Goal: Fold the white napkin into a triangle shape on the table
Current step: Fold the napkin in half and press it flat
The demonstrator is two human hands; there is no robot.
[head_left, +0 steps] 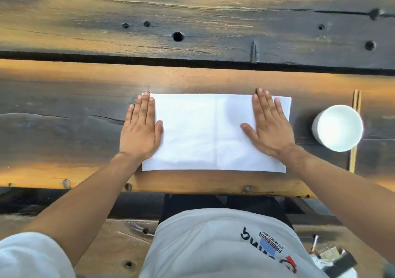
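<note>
The white napkin (205, 132) lies flat as a wide rectangle on the dark wooden table (64, 128), with a faint vertical crease down its middle. My left hand (141, 128) rests palm down on the napkin's left edge, fingers straight and pointing away from me. My right hand (269, 125) lies flat on the right part of the napkin, fingers slightly spread. Neither hand grips anything.
A white cup (337, 128) stands just right of the napkin. A pair of wooden chopsticks (355, 115) lies beside and partly under it. A dark gap (192, 62) between planks runs across beyond the napkin. The table's front edge (213, 189) is close to my body.
</note>
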